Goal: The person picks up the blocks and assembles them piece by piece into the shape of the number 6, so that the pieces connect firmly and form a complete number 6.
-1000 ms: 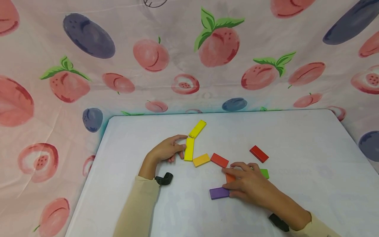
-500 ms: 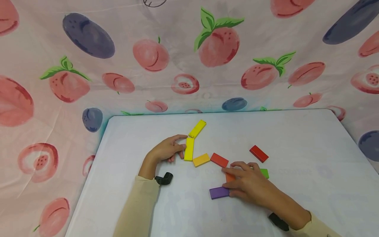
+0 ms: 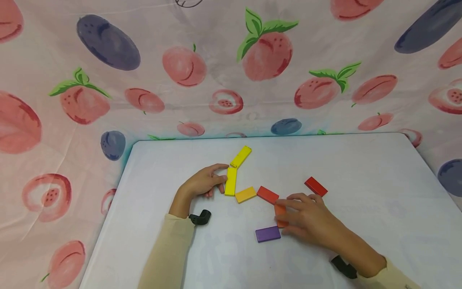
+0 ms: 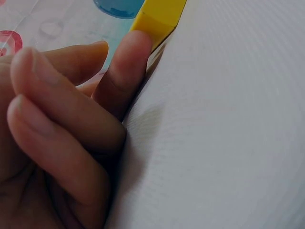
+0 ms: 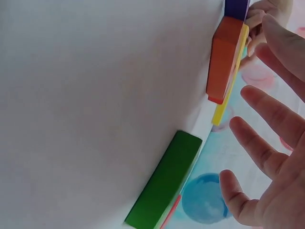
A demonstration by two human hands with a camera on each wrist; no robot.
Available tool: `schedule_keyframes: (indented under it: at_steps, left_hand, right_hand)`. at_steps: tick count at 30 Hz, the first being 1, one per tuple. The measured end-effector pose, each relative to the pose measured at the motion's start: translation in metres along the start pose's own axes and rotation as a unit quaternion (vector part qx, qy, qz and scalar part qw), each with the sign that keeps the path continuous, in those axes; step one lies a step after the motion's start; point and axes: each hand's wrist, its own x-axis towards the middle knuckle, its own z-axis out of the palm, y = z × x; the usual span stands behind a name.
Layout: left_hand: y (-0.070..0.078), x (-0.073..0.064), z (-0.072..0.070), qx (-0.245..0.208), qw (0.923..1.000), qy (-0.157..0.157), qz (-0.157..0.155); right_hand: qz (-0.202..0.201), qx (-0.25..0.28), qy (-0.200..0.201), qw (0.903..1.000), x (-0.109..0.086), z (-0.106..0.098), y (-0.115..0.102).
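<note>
My left hand (image 3: 203, 181) rests on the table with its index finger and thumb against the left side of a yellow block (image 3: 231, 182). In the left wrist view, a fingertip (image 4: 138, 45) meets a yellow block's end (image 4: 157, 21), and the other fingers are bent. My right hand (image 3: 310, 218) hovers with spread fingers over an orange block (image 3: 279, 210), partly covering it. Nothing sits between the right fingers in the right wrist view. A purple block (image 3: 268, 234) lies by the right fingertips. A green block (image 5: 164, 183) is hidden under the right hand in the head view.
A second yellow block (image 3: 241, 156) meets the first at its far end. An amber block (image 3: 246, 195) and a red block (image 3: 268, 195) continue the line toward the orange one. Another red block (image 3: 316, 187) lies apart, behind the right hand. Fruit-print cloth (image 3: 231, 68) hangs behind the white table (image 3: 379, 180).
My right hand has shifted slightly right, off the purple block, uncovering more of the orange block and covering the green one. The left hand and the blocks show no movement.
</note>
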Motion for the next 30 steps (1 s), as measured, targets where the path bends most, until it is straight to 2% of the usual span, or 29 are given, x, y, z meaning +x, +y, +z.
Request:
schedule_keyframes:
  at_steps: [8,14,17,21,26,30]
  left_hand:
    - [0.000,0.001,0.000,0.001,1.0000,0.002,0.001]
    - [0.001,0.000,0.000,0.003,1.0000,0.003,-0.002]
    - [0.001,0.000,0.000,0.003,1.0000,0.002,-0.003]
    - [0.001,0.001,0.000,-0.001,1.0000,-0.001,-0.001]
    - [0.001,0.000,-0.001,-0.005,1.0000,-0.002,-0.002]
    - [0.001,0.000,-0.001,-0.005,1.0000,-0.001,-0.002]
  right_hand:
    - [0.047,-0.003,0.025,0.9986,-0.003,-0.010,0.013]
    - [0.060,0.019,0.083,0.9946,-0.006,-0.017,0.029]
    - [0.090,0.038,0.090,0.9911,-0.006,-0.021,0.034]
    - [0.151,0.058,0.090,0.9827,-0.007,-0.026,0.040]
    - [0.173,0.067,0.121,0.9751,-0.010,-0.029,0.052]
    - [0.196,0.075,0.119,0.9703,-0.012,-0.031,0.060]
